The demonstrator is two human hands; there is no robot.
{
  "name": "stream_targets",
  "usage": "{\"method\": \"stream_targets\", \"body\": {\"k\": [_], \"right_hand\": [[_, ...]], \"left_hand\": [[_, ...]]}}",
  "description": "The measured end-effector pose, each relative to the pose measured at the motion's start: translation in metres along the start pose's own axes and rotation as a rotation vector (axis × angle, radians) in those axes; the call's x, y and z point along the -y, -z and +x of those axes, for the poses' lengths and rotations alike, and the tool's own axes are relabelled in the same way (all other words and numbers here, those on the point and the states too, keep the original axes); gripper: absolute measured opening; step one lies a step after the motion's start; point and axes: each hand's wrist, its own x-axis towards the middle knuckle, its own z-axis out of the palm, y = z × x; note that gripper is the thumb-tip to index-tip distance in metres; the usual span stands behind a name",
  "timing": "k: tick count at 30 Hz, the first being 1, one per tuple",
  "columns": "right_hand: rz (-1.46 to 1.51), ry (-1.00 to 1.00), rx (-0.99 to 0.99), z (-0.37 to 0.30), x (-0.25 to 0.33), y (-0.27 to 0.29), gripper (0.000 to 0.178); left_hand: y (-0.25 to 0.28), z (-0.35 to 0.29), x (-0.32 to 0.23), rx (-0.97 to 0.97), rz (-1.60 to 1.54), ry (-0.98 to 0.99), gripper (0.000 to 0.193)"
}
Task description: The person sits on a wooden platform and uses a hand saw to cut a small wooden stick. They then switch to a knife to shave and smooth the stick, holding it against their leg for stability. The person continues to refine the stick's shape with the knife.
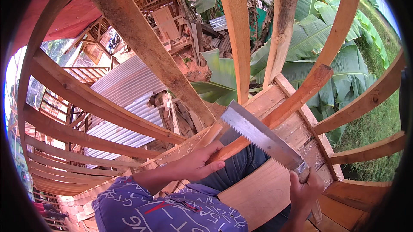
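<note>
nearest, the right hand point(303, 189) is clenched round the handle of a broad steel handsaw with a toothed edge point(260, 137); the blade runs up and away from those fingers, its square tip resting on a long reddish-brown wooden batten point(279, 111); the left hand point(200, 163) grips that same batten just below the blade, fingers curled over its top edge, pinning it against the pale plank frame point(262, 184) beneath; a blue patterned sleeve point(150, 208) covers the left arm; to cut well, i would judge, the holding fingers should stay clear of the teeth, the batten pressed firm, and the strokes long and light along one line; beyond the fingers, curved timber ribs point(99, 103) fan outward; farther off lie grey corrugated metal sheets point(124, 103) and green banana leaves point(318, 51).
</note>
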Motion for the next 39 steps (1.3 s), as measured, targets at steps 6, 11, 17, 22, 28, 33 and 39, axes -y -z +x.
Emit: {"method": "stream_targets", "body": {"k": [6,11,17,22,28,33,39], "right_hand": [[0.237,-0.264,-0.047,0.006,-0.019,-0.003,0.04],[0.037,-0.147,-0.087,0.006,-0.018,-0.008,0.034],[0.137,-0.193,-0.06,-0.002,0.002,-0.005,0.033],[0.09,-0.236,-0.087,-0.005,-0.002,-0.006,0.034],[0.369,-0.398,-0.087,-0.009,-0.006,-0.002,0.033],[0.533,-0.396,0.12,-0.024,-0.012,-0.02,0.04],[0.725,-0.614,0.173,-0.062,-0.043,-0.045,0.042]], "left_hand": [[-0.001,0.001,0.006,0.009,-0.011,-0.058,0.031],[-0.002,-0.001,-0.003,0.001,-0.016,-0.043,0.033],[-0.001,-0.005,0.004,-0.027,0.021,-0.012,0.034],[-0.003,0.001,0.018,-0.114,0.096,-0.028,0.034],[-0.011,0.024,0.098,-0.35,0.414,-0.041,0.035],[-0.03,0.034,0.129,-0.125,0.557,-0.018,0.029],[-0.034,0.049,0.137,-0.093,0.465,-0.143,0.023]]}}
